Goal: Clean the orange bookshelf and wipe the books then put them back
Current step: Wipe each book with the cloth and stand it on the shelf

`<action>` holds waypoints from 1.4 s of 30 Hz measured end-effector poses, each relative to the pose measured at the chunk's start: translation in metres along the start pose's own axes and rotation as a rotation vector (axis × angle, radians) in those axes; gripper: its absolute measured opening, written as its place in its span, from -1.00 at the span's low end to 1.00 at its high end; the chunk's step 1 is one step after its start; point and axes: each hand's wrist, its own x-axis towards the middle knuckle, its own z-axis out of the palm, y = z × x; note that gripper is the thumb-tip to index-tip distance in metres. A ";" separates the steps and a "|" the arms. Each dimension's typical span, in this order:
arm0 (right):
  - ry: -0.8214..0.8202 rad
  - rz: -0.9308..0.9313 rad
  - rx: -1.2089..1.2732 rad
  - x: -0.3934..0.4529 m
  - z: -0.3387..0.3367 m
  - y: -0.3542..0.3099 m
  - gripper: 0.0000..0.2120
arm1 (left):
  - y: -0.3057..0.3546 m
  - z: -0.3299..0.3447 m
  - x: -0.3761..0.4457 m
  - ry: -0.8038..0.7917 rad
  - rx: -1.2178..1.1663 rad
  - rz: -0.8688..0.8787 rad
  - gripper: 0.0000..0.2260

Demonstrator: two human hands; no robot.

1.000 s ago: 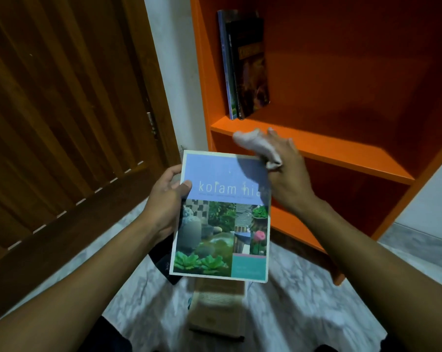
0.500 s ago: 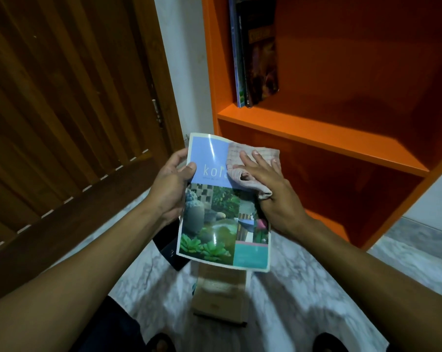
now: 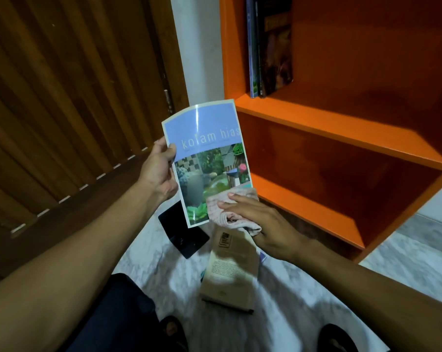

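Left hand grips the garden book by its near edge; right hand, fingers flat, presses a cloth on its lower corner. Orange bookshelf stands beyond.

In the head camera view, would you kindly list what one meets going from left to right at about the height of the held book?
Wooden door → left hand → garden book → orange bookshelf.
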 end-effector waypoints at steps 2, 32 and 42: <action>-0.046 0.011 -0.020 -0.003 0.004 0.000 -0.28 | 0.002 -0.005 0.003 0.027 0.023 0.008 -0.75; 0.378 0.226 0.320 0.043 0.000 -0.019 -0.43 | -0.045 0.044 -0.034 -0.172 -0.035 -0.147 -0.67; 0.051 0.186 0.262 0.011 0.028 -0.029 -0.52 | -0.017 0.005 -0.006 0.080 -0.024 -0.065 -0.72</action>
